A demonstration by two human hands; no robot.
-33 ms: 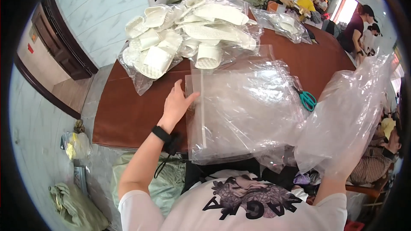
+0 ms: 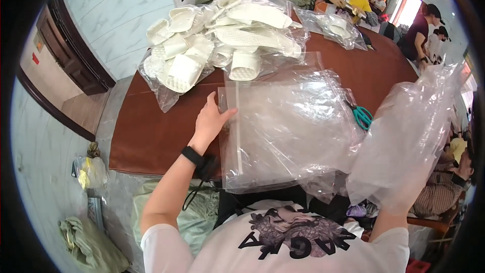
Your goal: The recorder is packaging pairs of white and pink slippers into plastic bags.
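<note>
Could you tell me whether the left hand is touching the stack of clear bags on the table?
Touching: the head view shows the left hand with fingertips pressed onto the bag stack's left edge.

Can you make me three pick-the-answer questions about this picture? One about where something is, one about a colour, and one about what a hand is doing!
1. Where are the scissors?
A. on the table, right of the flat bags
B. on the floor
C. in the left hand

2. What colour are the scissor handles?
A. red
B. teal
C. yellow

3. What is the left hand doing?
A. gripping a cup
B. hanging off the table
C. lying open on the flat bags' edge

Answers: 1 A, they lie on the brown top beside the plastic. 2 B, the loops are teal. 3 C, its fingers are spread, with the thumb on the plastic.
</note>
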